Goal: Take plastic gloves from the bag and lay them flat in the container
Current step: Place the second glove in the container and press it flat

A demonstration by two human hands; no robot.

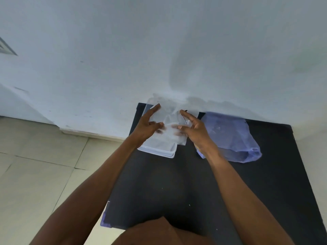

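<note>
A white wall backs the black tabletop [177, 183]. The left hand [147, 127] and right hand [193, 130] pinch 1 thin clear plastic glove [170, 124], spread for flatness over the clear rectangular plastic container [155, 150]; the translucent purple bag [230, 137] lies nearby.

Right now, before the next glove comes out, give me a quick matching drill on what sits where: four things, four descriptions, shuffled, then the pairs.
Things:
1. container
2. bag
3. glove
4. table

Descriptions:
A. black surface under everything
B. bluish, crumpled, lying right of the right hand
C. clear sheet spread between both hands, over the tub
D. clear tub at the table's far left corner, below the left hand

Pairs: 1-D, 2-B, 3-C, 4-A
</note>
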